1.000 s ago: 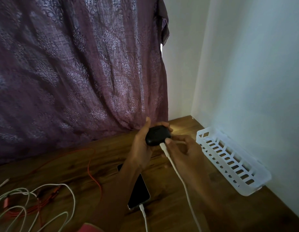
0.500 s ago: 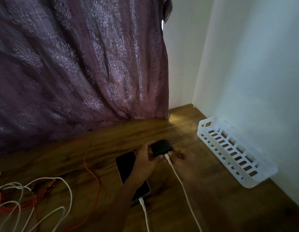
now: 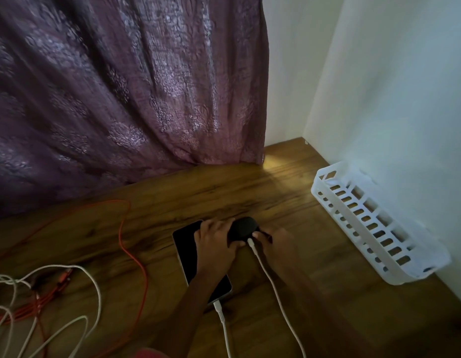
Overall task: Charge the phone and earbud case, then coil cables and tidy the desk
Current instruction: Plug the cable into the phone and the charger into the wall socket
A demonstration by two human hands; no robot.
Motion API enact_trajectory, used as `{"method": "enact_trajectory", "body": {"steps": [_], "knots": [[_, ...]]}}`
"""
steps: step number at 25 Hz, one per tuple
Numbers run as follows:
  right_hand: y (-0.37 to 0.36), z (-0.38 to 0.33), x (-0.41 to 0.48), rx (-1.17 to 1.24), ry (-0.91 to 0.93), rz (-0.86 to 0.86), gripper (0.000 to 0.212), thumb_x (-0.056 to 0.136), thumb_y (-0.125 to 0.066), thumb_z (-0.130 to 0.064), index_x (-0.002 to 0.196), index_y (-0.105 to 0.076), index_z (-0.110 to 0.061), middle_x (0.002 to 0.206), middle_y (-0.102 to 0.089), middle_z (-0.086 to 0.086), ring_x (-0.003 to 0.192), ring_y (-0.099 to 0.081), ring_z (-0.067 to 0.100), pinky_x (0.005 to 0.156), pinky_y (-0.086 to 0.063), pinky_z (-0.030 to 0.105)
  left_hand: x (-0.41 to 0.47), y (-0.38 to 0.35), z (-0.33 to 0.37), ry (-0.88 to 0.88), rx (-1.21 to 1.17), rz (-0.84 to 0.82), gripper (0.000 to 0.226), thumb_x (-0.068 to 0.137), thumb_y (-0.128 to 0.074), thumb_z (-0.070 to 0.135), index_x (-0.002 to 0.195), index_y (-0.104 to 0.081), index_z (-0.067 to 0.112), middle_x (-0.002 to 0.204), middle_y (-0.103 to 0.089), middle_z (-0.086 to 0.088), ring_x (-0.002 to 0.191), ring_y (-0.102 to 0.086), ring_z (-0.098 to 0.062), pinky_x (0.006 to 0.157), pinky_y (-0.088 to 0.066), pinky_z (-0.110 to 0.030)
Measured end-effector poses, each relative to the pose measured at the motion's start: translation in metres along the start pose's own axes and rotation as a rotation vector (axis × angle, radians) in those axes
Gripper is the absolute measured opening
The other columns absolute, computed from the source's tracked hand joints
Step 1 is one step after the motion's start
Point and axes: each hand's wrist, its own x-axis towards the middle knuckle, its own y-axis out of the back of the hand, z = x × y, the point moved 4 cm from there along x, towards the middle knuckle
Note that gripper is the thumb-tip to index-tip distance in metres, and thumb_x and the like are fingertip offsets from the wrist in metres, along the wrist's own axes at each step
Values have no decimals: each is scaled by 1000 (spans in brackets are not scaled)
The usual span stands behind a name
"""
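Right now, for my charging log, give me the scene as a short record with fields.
left hand: grips case
right hand: grips case beside the plug
case cable: white, plugged in
phone: flat on desk, screen dark
phone cable: white, plugged in
loose cables: white and orange, uncoiled, at left
basket: white, by right wall

The upper left of the frame is filled by a purple patterned curtain. White walls are seen at the upper right. A wooden desk is lit by a pale patch at the curtain's edge.
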Motion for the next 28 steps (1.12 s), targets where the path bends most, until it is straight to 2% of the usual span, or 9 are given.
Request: {"method": "enact_trajectory", "body": {"steps": [2, 6, 11, 16, 18, 21, 23, 25, 28], "knots": [[-1, 0, 2, 13, 23, 26, 23, 91, -56, -24, 83, -67, -6, 78, -65, 9, 66, -50, 12, 58, -33, 22, 0, -2, -2, 17, 22, 1, 58, 86, -54, 48, 138, -38, 28, 136, -46, 5, 132, -24, -18, 103, -16, -35], [-6, 4, 3, 0, 29, 34, 23, 92, -54, -27, 92, -68, -8, 82, -66, 7, 73, -56, 17, 64, -38, 26, 0, -4, -5, 21, 62, -29, 59, 87, -51, 49, 140, -34, 28, 141, -42, 6, 135, -20, -18, 107, -9, -40], [-7, 2, -1, -27, 24, 19, 28, 93, -52, -29, 86, -66, -6, 81, -65, 10, 71, -57, 19, 64, -43, 30, -12, 1, 1, 4, 16, -72, 69, 88, -54, 42, 145, -21, 22, 150, -29, 2, 142, -8, -17, 114, 3, -50], [-2, -5, -15, -70, 22, 10, 26, 93, -51, -26, 84, -61, -4, 77, -58, 8, 73, -55, 21, 64, -40, 31, -45, 8, 1, 10, -11, -42, 70, 92, -49, 39, 147, -13, 15, 152, -27, -5, 145, 1, -25, 114, 7, -46], [-1, -6, -27, -89, -5, 13, 25, 94, -49, -27, 89, -61, -5, 81, -58, 9, 77, -56, 21, 68, -42, 31, -59, 9, 5, -7, -15, -28, 70, 92, -47, 41, 147, -13, 14, 153, -26, -4, 145, 3, -24, 114, 10, -44], [9, -3, -57, -48, -76, 57, 27, 95, -47, -25, 106, -61, -4, 96, -64, 13, 90, -60, 24, 78, -46, 31, -80, 9, 18, -101, 5, -35, 65, 93, -45, 42, 146, -16, 17, 155, -21, -1, 144, 5, -22, 114, 11, -42], [20, 2, -80, -57, -70, 93, 30, 96, -46, -21, 114, -59, -2, 105, -64, 16, 97, -59, 27, 85, -42, 30, -91, 8, 30, -187, 4, -32, 62, 93, -43, 42, 146, -20, 17, 155, -18, 0, 144, 5, -22, 114, 11, -42], [36, 7, -108, -66, -97, 163, 28, 96, -45, -20, 113, -59, -2, 107, -63, 17, 99, -59, 28, 84, -41, 29, -101, 8, 47, -281, -22, -25, 58, 93, -45, 38, 144, -26, 16, 155, -20, -1, 145, 1, -23, 114, 9, -42], [61, 12, -160, -13, -187, 388, 26, 94, -48, -21, 113, -62, -10, 104, -67, 8, 92, -60, 19, 74, -38, 20, -133, 4, 76, -477, -44, -48, 57, 92, -48, 32, 143, -28, 18, 154, -22, 0, 144, -4, -23, 114, 7, -41]]}}
